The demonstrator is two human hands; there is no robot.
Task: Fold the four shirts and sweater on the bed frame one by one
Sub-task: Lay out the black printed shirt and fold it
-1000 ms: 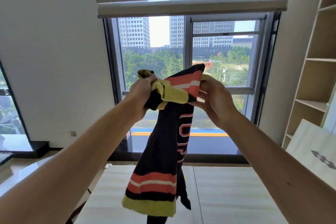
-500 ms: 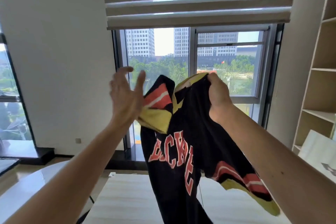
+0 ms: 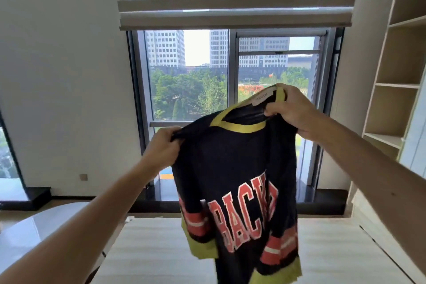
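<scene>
Head view: a black shirt (image 3: pixel 230 163) is hanging in mid-air above the far edge of the bed frame (image 3: pixel 149 249). The left hand (image 3: pixel 161 145) is pinching one shoulder in a tight grip; the right hand (image 3: pixel 292 110) is clutching the yellow collar.

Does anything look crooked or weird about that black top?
Yes. The black top hangs lopsided in the air. The right hand grips it at the yellow collar, higher than the left hand, which pinches one shoulder. So the collar tilts and the red letters slant uphill. Nothing looks torn.
</scene>
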